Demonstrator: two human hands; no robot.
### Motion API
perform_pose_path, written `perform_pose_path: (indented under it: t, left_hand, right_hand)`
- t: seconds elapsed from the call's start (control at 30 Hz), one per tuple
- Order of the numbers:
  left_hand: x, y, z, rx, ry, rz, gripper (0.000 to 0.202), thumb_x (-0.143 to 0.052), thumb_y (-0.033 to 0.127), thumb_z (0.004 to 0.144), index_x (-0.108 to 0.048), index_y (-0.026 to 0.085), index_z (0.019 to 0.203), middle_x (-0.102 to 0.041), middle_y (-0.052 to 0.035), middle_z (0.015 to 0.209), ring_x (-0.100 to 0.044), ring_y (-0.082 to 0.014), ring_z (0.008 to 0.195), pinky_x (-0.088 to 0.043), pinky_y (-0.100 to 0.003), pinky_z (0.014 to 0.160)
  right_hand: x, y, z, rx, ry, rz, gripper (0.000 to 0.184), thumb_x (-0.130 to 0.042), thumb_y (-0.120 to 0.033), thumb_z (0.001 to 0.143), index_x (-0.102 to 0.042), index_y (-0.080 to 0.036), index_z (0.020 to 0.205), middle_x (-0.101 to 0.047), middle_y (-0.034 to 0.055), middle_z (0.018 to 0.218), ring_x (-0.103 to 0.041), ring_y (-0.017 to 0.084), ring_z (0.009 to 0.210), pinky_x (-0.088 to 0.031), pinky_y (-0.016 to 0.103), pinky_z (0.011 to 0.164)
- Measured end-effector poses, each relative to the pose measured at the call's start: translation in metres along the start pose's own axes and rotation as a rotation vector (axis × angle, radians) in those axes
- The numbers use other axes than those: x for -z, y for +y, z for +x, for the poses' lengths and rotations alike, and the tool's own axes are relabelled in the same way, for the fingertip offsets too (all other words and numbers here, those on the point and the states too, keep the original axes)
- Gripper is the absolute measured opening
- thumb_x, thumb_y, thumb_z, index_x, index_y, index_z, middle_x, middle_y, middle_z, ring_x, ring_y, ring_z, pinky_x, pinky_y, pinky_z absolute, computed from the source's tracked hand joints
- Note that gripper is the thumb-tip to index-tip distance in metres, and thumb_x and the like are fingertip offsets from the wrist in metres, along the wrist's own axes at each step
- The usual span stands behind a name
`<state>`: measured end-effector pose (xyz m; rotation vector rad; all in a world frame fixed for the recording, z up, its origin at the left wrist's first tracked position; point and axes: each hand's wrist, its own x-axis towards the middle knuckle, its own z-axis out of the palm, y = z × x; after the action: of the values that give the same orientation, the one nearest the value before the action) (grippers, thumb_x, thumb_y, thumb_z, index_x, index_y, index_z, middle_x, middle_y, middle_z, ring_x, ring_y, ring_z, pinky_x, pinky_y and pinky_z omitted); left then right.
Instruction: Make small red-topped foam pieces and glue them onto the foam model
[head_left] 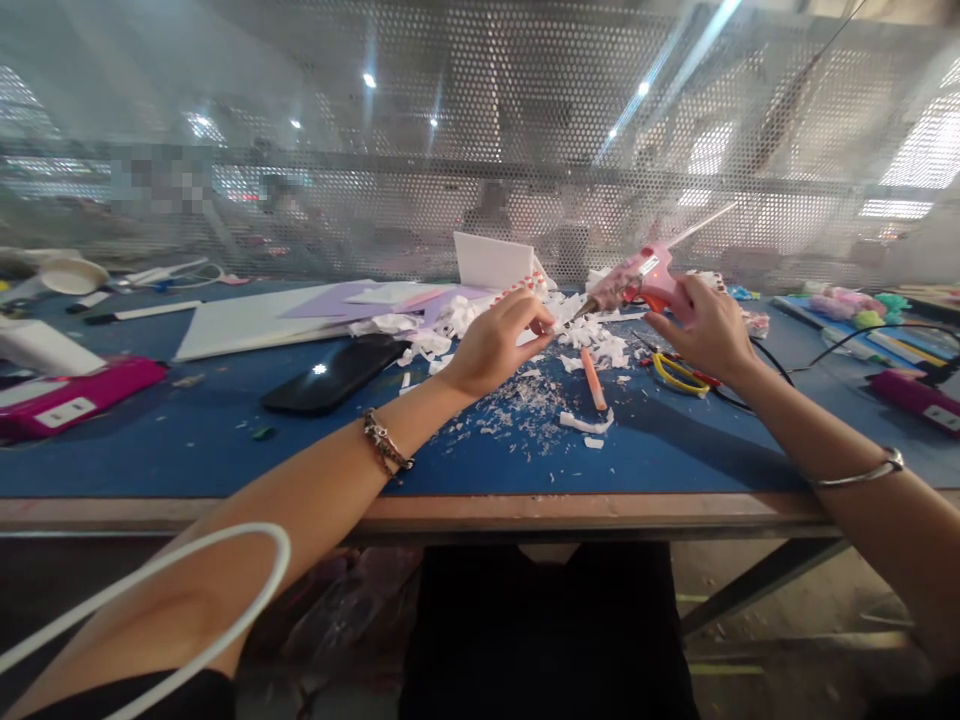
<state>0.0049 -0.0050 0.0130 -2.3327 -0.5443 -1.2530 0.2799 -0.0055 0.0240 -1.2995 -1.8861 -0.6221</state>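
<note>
My right hand is wrapped round the handle of a pink hot glue gun, with a clear glue stick poking out of its back. The nozzle points left and down, close to the fingers of my left hand. Those fingers are pinched together on a small white piece whose shape I cannot make out. White foam scraps lie heaped behind and between my hands. An orange craft knife rests on the blue mat in front of them, beside a curled white strip.
A black phone and large white sheets lie to the left. Yellow-handled pliers and a black cable sit beneath my right hand. Magenta power strips stand at left and right. Behind rises a perforated metal screen.
</note>
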Motion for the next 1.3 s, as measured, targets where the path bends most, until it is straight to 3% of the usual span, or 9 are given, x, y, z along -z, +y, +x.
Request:
perform_pose_path:
  t: [0.3, 0.9, 1.3]
  left_hand:
    - [-0.0004, 0.0004, 0.0012, -0.056, 0.015, 0.028, 0.003, -0.051, 0.014, 0.08, -0.051, 0.014, 0.083, -0.057, -0.0028, 0.077, -0.056, -0.0122, 0.075, -0.048, -0.024, 0.065]
    - [0.0005, 0.0011, 0.001, -0.031, 0.006, 0.042, 0.003, -0.05, 0.014, 0.079, -0.05, 0.015, 0.082, -0.057, -0.0025, 0.078, -0.056, -0.012, 0.074, -0.049, -0.025, 0.066]
    - [0.0002, -0.0015, -0.0014, 0.024, 0.025, 0.061, 0.002, -0.05, 0.016, 0.08, -0.049, 0.016, 0.082, -0.056, -0.0022, 0.08, -0.056, -0.0116, 0.073, -0.048, -0.027, 0.066]
  right_hand:
    - [-0.0043, -0.0021, -0.0023, 0.106, -0.023, -0.035, 0.045, -0.045, -0.053, 0.078, -0.051, -0.016, 0.103, -0.059, 0.0079, 0.08, -0.05, 0.018, 0.066, -0.029, 0.028, 0.053]
    - [-0.003, -0.0015, -0.0024, 0.113, -0.037, -0.028, 0.032, -0.044, -0.045, 0.081, -0.051, -0.017, 0.096, -0.056, 0.0064, 0.075, -0.047, 0.016, 0.061, -0.028, 0.027, 0.052]
    - [0.0018, -0.0025, -0.0028, 0.096, -0.04, -0.032, 0.036, -0.043, -0.045, 0.081, -0.05, -0.016, 0.102, -0.059, 0.0089, 0.081, -0.052, 0.019, 0.066, -0.032, 0.03, 0.056]
